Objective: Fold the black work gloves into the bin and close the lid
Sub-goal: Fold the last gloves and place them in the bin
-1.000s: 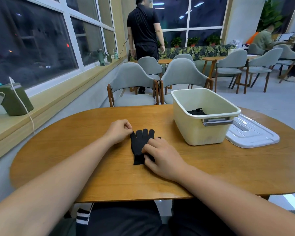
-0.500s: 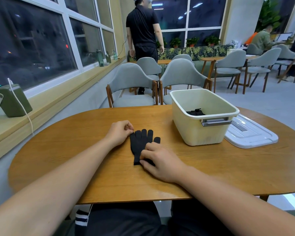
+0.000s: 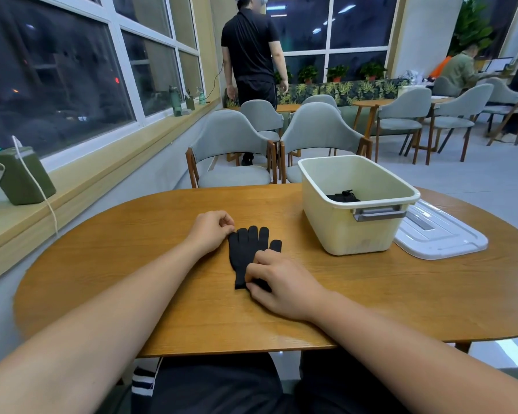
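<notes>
A black work glove [image 3: 247, 251] lies flat on the wooden table [image 3: 132, 252], fingers pointing away from me. My left hand [image 3: 211, 231] is curled, its fingertips at the glove's little-finger edge. My right hand [image 3: 278, 283] rests on the glove's cuff end, fingers bent and pinching the fabric there. The cream plastic bin [image 3: 353, 231] stands open to the right, with another black glove [image 3: 343, 197] folded inside it. Its white lid [image 3: 440, 234] lies flat on the table right of the bin.
Two grey chairs [image 3: 237, 150] stand behind the table's far edge. A person in black [image 3: 250, 52] stands further back. A green box with a white cable [image 3: 18, 177] sits on the window sill at left. More chairs and tables fill the right background.
The glove's thumb has come out to the right and the glove lies flatter. My right hand has shifted slightly toward the cuff. My left hand has barely moved.
</notes>
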### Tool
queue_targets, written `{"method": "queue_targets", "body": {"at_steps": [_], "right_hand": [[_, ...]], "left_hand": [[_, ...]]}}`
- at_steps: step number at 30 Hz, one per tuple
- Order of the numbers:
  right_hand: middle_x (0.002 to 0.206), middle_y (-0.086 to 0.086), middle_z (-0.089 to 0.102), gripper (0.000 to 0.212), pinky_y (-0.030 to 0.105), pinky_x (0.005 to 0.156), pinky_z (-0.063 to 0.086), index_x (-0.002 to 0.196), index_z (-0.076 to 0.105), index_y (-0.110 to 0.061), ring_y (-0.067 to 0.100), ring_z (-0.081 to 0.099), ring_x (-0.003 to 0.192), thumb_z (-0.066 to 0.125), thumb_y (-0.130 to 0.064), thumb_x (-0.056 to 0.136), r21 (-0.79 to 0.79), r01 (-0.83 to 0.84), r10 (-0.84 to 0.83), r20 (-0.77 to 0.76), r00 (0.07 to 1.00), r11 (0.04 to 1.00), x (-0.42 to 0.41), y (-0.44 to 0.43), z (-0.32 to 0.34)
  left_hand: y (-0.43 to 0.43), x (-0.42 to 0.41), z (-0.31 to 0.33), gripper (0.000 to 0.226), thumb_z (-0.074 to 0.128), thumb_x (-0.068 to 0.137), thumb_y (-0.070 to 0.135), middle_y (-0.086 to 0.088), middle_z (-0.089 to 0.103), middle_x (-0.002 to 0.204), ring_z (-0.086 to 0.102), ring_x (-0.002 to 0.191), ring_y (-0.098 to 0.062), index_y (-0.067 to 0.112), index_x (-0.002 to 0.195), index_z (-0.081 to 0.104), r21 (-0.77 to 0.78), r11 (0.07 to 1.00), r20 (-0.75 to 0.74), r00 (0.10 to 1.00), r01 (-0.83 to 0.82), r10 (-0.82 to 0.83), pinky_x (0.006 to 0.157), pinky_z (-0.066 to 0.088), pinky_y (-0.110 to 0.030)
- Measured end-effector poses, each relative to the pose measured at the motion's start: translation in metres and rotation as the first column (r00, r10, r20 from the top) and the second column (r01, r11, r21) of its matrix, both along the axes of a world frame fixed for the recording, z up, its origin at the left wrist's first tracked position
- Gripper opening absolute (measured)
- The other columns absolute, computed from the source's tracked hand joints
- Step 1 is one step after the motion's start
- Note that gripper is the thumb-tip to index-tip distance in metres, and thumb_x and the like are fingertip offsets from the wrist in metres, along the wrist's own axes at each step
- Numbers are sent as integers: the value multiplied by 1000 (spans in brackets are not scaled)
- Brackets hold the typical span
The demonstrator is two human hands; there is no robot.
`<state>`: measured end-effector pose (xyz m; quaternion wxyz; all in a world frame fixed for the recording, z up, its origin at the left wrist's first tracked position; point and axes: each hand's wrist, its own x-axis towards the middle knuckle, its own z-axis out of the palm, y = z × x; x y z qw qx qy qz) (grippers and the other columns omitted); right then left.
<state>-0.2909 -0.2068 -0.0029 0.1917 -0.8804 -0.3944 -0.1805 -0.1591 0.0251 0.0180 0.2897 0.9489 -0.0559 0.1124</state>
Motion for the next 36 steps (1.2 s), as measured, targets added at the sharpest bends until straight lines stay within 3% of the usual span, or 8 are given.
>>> {"method": "queue_targets", "body": {"at_steps": [5,13,22,29,31,36], "right_hand": [[97,-7,51,13,31,75,42,100,65,-24,12,48,90,63,-36,100,-1,-16,16,-23,1000,1000,-2,-1,1],[95,-7,50,16,34,74,45,98,64,-24,11,46,89,62,-40,101,2,-19,19,-43,999,1000,-5,0,5],[96,-7,50,16,35,75,48,99,63,-25,10,46,90,61,-40,102,3,-20,20,-53,998,1000,-5,0,6],[97,-8,50,14,34,74,48,100,63,-25,9,46,90,62,-40,102,6,-17,17,-60,998,1000,-6,0,7],[97,-8,51,14,32,74,46,101,64,-25,9,46,90,63,-40,101,13,-14,15,-60,998,1000,-6,0,6],[97,-10,49,14,26,71,37,101,63,-25,7,44,90,64,-39,101,14,-13,13,-51,999,1000,-7,0,6]], "left_hand": [[-8,4,2,8,77,97,42,15,71,104,61,103,-9,34,96,78,40,996,-72,994,84,-81,85,45,-29],[-15,7,7,7,80,96,29,10,70,103,63,99,-10,26,91,76,68,994,-101,992,89,-82,79,46,-28],[-9,9,10,16,77,93,10,4,74,93,70,89,-11,26,97,72,-30,996,-77,993,89,-91,74,50,-23],[-9,14,10,12,73,98,23,11,73,100,65,95,-8,34,96,79,63,989,-153,981,130,-119,74,49,-27],[-9,16,9,2,78,96,29,12,74,100,65,97,-7,31,94,79,52,990,-163,979,130,-120,75,49,-27],[-14,19,11,6,80,96,27,10,73,99,65,96,-8,26,92,75,72,989,-127,985,127,-117,76,47,-27]]}}
